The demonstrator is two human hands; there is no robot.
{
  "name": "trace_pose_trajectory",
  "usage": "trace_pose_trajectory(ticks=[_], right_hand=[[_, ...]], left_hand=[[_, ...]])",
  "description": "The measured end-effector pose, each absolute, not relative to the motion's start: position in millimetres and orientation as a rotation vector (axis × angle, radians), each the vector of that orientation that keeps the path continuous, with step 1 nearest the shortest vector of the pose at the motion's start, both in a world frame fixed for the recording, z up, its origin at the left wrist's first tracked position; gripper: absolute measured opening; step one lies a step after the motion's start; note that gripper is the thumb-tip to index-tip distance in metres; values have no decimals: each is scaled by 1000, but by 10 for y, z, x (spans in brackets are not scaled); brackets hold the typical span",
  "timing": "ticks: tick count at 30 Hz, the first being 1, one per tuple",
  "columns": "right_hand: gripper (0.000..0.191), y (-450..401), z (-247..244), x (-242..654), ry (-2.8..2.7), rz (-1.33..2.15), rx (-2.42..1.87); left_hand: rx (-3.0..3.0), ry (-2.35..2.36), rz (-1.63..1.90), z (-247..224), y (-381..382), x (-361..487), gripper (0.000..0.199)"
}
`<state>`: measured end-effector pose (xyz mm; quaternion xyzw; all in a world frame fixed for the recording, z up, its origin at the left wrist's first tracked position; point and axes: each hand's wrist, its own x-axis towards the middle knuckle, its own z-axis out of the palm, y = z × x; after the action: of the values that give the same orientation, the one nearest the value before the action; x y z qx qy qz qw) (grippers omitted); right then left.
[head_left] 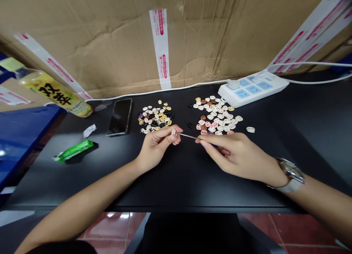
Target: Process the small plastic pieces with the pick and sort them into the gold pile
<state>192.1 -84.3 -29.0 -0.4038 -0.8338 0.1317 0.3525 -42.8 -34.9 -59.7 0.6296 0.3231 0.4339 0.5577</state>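
My left hand [158, 146] is closed, with a small white plastic piece [173, 132] pinched between thumb and fingertips. My right hand [236, 155] grips a thin metal rod-like tool [188, 136], and a bit of blue shows under the fingers. The tool's tip meets the white piece or lies right by it; its exact shape is too small to tell. Beyond my left hand lies a pile of small white, yellow and black pieces [155, 116]. Past my right hand spreads a second pile of two-holed, button-like pieces [220, 116], mostly white, with some pink and brown.
A phone [119, 117] lies left of the piles, near a green wrapper [75, 150] and a crumpled white scrap [89, 130]. A yellow drink bottle [55, 91] leans at the far left. At the back right sits a white power strip [253, 87] with cables, against cardboard [110, 45].
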Motion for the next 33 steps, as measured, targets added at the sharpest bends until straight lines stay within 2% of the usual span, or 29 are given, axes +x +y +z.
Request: trace_pose_trajectory(ticks=[12, 14, 18, 23, 33], right_hand=[[15, -887, -512, 1789, -2107, 36, -1006], [15, -905, -488, 1773, -2089, 70, -1011], [15, -922, -421, 1780, -2061, 356, -1040], [14, -927, -428, 1820, -2118, 0, -997], [14, -908, -397, 1840, -2080, 108, -1011]], left_hand=[[1115, 692, 1082, -565, -456, -346, 19], [1170, 727, 1119, -576, -462, -352, 18], [1323, 783, 1181, -612, -449, -383, 14], [1309, 796, 1215, -584, -419, -389, 15], [1152, 668, 1050, -538, -429, -355, 18]])
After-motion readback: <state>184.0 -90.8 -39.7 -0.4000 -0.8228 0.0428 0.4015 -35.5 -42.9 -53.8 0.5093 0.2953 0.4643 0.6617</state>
